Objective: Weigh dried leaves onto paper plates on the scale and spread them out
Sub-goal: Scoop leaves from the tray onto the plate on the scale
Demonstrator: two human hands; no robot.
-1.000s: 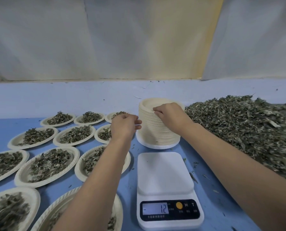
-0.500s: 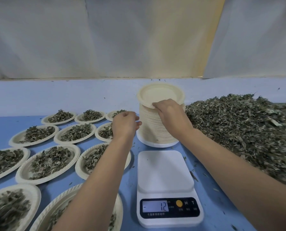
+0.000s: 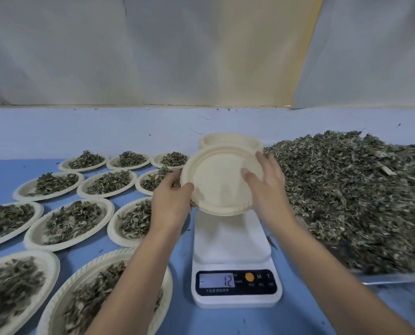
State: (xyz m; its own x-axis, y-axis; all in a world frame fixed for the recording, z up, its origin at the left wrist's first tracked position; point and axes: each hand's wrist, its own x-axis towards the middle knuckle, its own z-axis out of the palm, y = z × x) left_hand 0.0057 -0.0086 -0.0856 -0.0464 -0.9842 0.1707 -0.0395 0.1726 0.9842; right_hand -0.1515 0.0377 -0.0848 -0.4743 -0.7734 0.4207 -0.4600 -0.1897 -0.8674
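You have lifted one empty plate (image 3: pixel 222 183) off the stack (image 3: pixel 226 139), where both hands were busy a second ago. It now hangs tilted toward you above the far end of the scale (image 3: pixel 230 240), not yet set on the pan. Your left hand (image 3: pixel 171 201) grips its left rim, fingers curled under and thumb on top. Your right hand (image 3: pixel 267 187) pinches the right edge, thumb lying on the plate's face. So the next weighing can likely start once the plate is down: the display reads minus 12, unchanged, and should probably come back near zero under the plate. This plate holds nothing. To your left, filled plates (image 3: pixel 73 223) sit in rows on the blue counter (image 3: pixel 3 172), each with leaves spread in it. The loose heap of dried leaves (image 3: pixel 359 189) lies just right of the scale.
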